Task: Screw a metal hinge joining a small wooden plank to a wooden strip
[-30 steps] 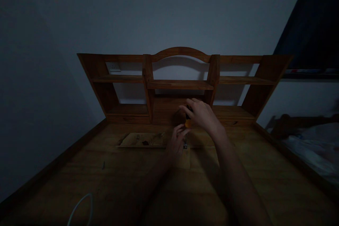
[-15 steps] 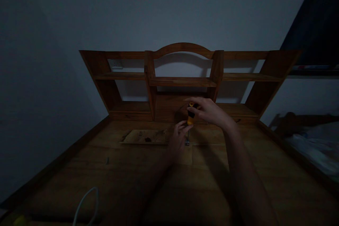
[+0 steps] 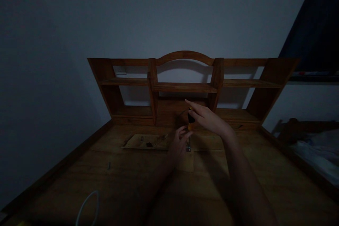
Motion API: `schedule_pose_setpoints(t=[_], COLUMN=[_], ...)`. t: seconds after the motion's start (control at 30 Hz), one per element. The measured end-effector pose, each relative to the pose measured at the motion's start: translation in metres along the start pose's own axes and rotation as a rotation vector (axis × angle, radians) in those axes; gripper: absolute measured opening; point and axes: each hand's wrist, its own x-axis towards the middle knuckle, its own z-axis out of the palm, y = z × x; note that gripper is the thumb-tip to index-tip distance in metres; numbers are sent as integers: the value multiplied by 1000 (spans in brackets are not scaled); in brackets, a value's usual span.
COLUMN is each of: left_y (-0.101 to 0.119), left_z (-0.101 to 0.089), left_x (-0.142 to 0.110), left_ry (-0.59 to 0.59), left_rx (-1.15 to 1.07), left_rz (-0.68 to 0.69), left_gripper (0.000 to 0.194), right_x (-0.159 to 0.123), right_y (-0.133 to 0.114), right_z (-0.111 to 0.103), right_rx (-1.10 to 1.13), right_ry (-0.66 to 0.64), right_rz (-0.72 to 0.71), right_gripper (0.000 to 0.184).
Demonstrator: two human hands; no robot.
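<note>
An upright screwdriver (image 3: 191, 117) with a yellow and black handle stands between my two hands. My right hand (image 3: 205, 116) wraps the top of its handle, with the index finger stretched out over the end. Lower down, my left hand (image 3: 181, 143) pinches the base of the handle with its fingertips. The thin shaft points down to a small metal hinge (image 3: 188, 149) on the wooden surface. Whether the tip sits in a screw is too dark to tell. A rough-edged wooden strip (image 3: 145, 142) with a dark hole lies left of my left hand.
A wooden shelf unit (image 3: 185, 87) stands against the wall at the back of the wooden desktop (image 3: 87, 169). A small pale object (image 3: 109, 165) lies at left, and a white cable (image 3: 87, 201) loops near the front. Plastic bags (image 3: 317, 159) are at far right.
The view has tilted up slightly, so everything sits lower in the picture. My right hand's fingers have shifted on the handle, the index finger now straighter. My left hand keeps its pinch.
</note>
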Motion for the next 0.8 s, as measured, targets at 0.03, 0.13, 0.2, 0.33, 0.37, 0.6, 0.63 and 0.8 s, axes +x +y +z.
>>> schedule_pose_setpoints(t=[0.03, 0.13, 0.2, 0.33, 0.37, 0.6, 0.63, 0.8], left_y=[1, 2, 3, 2, 2, 6, 7, 6], left_z=[0, 0, 0, 1, 1, -1, -1, 2], left_x=[0, 1, 1, 2, 2, 2, 3, 2], left_ry=[0, -1, 6, -1, -7, 4, 6, -3], left_rx=[-7, -35, -37, -25, -21, -15, -16, -45], left_rz=[-1, -14, -13, -10, -12, -15, -14, -29], left_gripper=[55, 57, 57, 56, 55, 55, 55, 56], right_x=[1, 3, 4, 3, 2, 0, 0, -1], right_y=[0, -1, -1, -1, -1, -1, -1, 0], right_z=[0, 1, 2, 5, 5, -1, -2, 0], right_rx=[-1, -46, -108, -186, -181, -111, -108, -90], right_ry=[12, 33, 52, 71, 61, -4, 0, 40], right_rz=[-29, -80, -53, 16, 24, 39, 32, 14], right_gripper=[51, 38, 30, 43, 49, 55, 55, 47])
